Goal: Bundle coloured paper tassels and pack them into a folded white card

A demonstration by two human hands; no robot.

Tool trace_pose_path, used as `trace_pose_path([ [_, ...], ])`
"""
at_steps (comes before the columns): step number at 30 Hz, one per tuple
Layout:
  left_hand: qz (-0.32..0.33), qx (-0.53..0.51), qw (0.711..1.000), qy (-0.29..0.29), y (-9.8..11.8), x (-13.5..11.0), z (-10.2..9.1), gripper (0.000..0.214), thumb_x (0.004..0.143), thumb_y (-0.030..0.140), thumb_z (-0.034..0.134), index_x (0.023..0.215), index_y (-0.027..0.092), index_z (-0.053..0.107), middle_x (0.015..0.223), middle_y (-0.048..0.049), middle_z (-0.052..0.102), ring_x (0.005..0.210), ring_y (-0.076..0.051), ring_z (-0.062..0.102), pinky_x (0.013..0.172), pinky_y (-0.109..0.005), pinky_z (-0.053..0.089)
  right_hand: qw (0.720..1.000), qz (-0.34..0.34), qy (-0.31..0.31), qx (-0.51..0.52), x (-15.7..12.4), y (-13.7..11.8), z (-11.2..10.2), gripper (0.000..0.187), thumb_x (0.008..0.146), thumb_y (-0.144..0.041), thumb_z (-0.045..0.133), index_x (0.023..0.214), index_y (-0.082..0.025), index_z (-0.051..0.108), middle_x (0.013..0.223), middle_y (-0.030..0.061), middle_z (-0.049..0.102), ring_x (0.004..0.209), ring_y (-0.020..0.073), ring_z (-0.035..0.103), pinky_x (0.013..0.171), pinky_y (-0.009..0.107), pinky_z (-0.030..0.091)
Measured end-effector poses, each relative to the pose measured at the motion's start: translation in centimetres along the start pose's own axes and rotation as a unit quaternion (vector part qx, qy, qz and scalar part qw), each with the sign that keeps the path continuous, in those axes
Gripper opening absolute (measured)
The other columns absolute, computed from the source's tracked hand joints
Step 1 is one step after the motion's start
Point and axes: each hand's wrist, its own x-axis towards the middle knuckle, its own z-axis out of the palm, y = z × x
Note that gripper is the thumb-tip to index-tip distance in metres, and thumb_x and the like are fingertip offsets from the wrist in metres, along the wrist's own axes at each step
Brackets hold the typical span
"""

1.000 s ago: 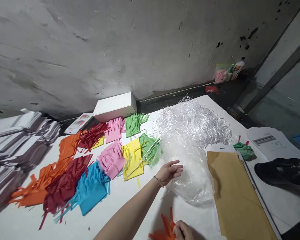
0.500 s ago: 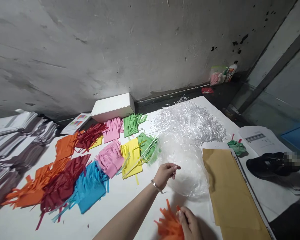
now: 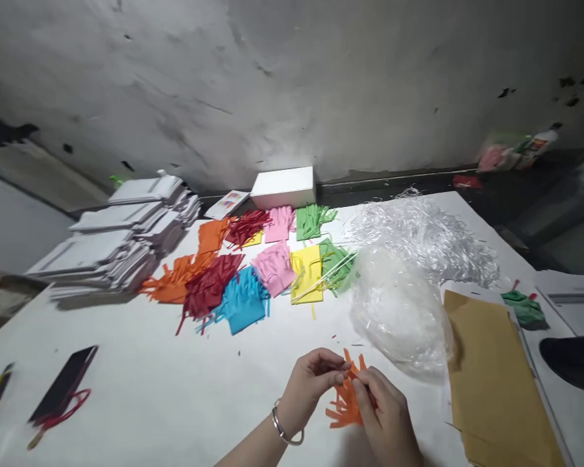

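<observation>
The left hand [image 3: 309, 383], drawn back from the clear plastic bag [image 3: 399, 314], now joins the right hand [image 3: 387, 408], bringing both to the orange fringed piece [image 3: 344, 405] above the white tabletop [image 3: 165, 383], right fingers pinching it, left fingertips nearly together, their grip unclear.

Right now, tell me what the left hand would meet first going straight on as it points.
The left hand would likely meet the orange strips first, with the right hand just beyond; depth is unclear, so it may already touch them.
</observation>
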Motion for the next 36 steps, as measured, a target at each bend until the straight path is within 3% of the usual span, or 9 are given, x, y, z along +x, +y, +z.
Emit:
trace_pose_path([
  [7,0.101,0.067,0.992,0.035,1.4,-5.1,-1.9,0.030,0.062,0.016,0.084,0.089,0.015,0.071,0.076,-0.0038,0.075,0.067,-0.016,0.068,0.065,-0.026,0.056,0.994,-0.092,-0.054,-0.041,-0.4,-3.4,1.9,0.019,0.098,-0.021,0.042,0.088,-0.021,0.059,0.072,-0.0006,0.057,0.062,0.0128,0.057,0.057,0.023,0.044],
  [10,0.142,0.132,0.980,0.047,1.7,-6.6,-2.6,0.023,0.066,0.014,0.080,0.087,0.016,0.072,0.077,-0.0042,0.074,0.071,-0.016,0.069,0.067,-0.025,0.056,0.990,-0.107,-0.085,-0.045,-0.8,-4.3,2.2,0.020,0.099,-0.021,0.042,0.087,-0.021,0.058,0.070,-0.0014,0.056,0.061,0.0122,0.056,0.056,0.023,0.043],
  [13,0.150,0.132,0.978,0.053,1.8,-7.6,-3.3,0.021,0.067,0.015,0.080,0.086,0.016,0.071,0.075,-0.0037,0.073,0.068,-0.016,0.069,0.065,-0.024,0.055,0.987,-0.110,-0.104,-0.044,-1.2,-4.9,2.5,0.021,0.099,-0.022,0.042,0.086,-0.022,0.058,0.070,-0.0014,0.056,0.060,0.0123,0.056,0.056,0.023,0.043],
  [25,0.123,0.043,0.989,0.066,1.6,-9.4,-4.2,0.028,0.062,0.011,0.080,0.087,0.015,0.070,0.071,-0.0012,0.072,0.062,-0.015,0.069,0.062,-0.024,0.057,0.987,-0.100,-0.125,-0.018,-2.3,-6.0,3.9,0.021,0.098,-0.022,0.042,0.083,-0.022,0.057,0.070,-0.0021,0.056,0.059,0.0107,0.055,0.055,0.020,0.043],
  [29,0.156,0.116,0.980,0.050,1.5,-9.8,-4.7,0.021,0.067,0.013,0.079,0.087,0.016,0.071,0.075,-0.0029,0.073,0.068,-0.015,0.070,0.066,-0.024,0.057,0.980,-0.131,-0.143,-0.049,-1.8,-6.1,3.6,0.021,0.097,-0.020,0.042,0.080,-0.021,0.055,0.066,-0.0028,0.053,0.056,0.0103,0.053,0.053,0.020,0.040],
  [33,0.188,0.231,0.955,-0.001,1.7,-10.2,-4.9,0.016,0.075,0.012,0.075,0.090,0.017,0.072,0.079,-0.0036,0.073,0.071,-0.015,0.069,0.068,-0.023,0.055,0.956,-0.197,-0.179,-0.122,-1.2,-5.9,2.8,0.019,0.092,-0.015,0.043,0.075,-0.021,0.051,0.063,-0.0030,0.053,0.055,0.0113,0.051,0.052,0.022,0.036],
  [36,0.185,0.292,0.938,-0.032,2.1,-10.4,-4.8,0.013,0.079,0.011,0.070,0.089,0.018,0.072,0.081,-0.0036,0.073,0.071,-0.014,0.067,0.068,-0.022,0.054,0.955,-0.164,-0.216,-0.124,-1.3,-5.4,2.6,0.017,0.089,-0.015,0.043,0.074,-0.021,0.049,0.066,-0.0025,0.054,0.057,0.0113,0.053,0.053,0.022,0.036],
])
